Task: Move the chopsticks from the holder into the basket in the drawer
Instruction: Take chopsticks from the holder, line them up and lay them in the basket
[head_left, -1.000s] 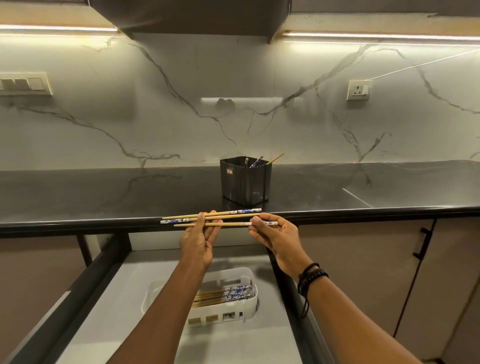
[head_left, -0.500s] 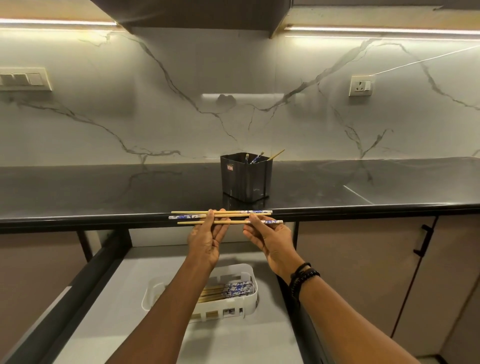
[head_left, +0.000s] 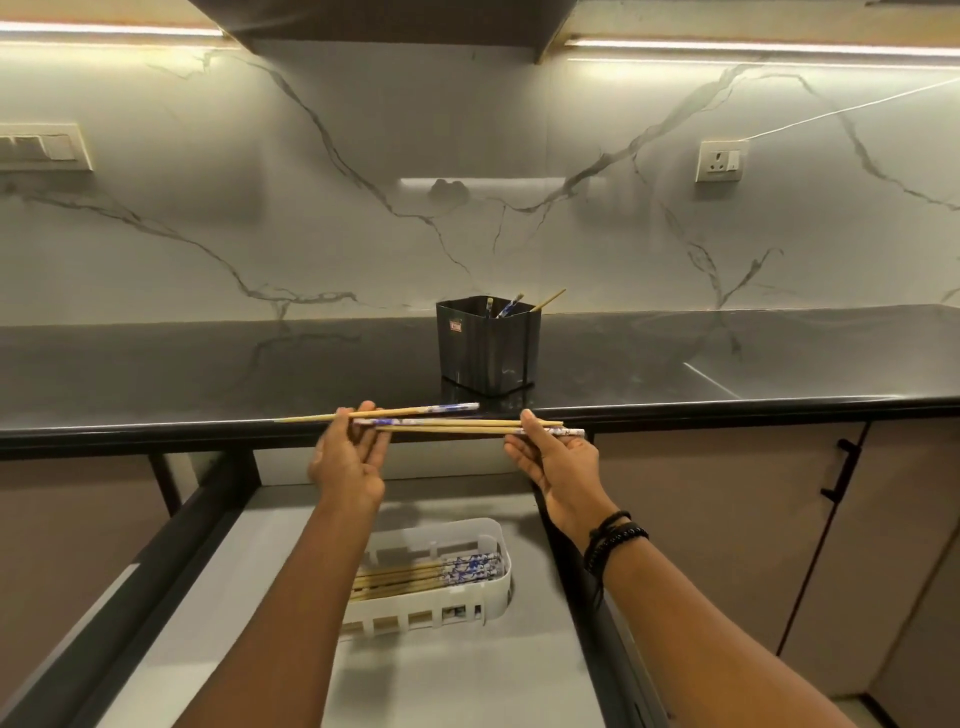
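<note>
Three wooden chopsticks with blue-and-white patterned ends lie level between my hands, over the counter's front edge. My left hand pinches their left part. My right hand pinches their right ends. One chopstick sticks out further left than the other two. Behind them on the counter stands the black square holder, with a few chopstick ends poking out of its top. Below, in the open drawer, a white slotted basket holds several chopsticks lying flat; my left forearm hides its left part.
The dark glossy countertop runs across the view, backed by a marble wall with a socket and a switch plate. Beige cabinet doors with a black handle stand at the right. The drawer's black rails flank the basket.
My hands have spread apart along the chopsticks. One chopstick has slid to the left, out of line with the other two. The holder and the basket have not moved.
</note>
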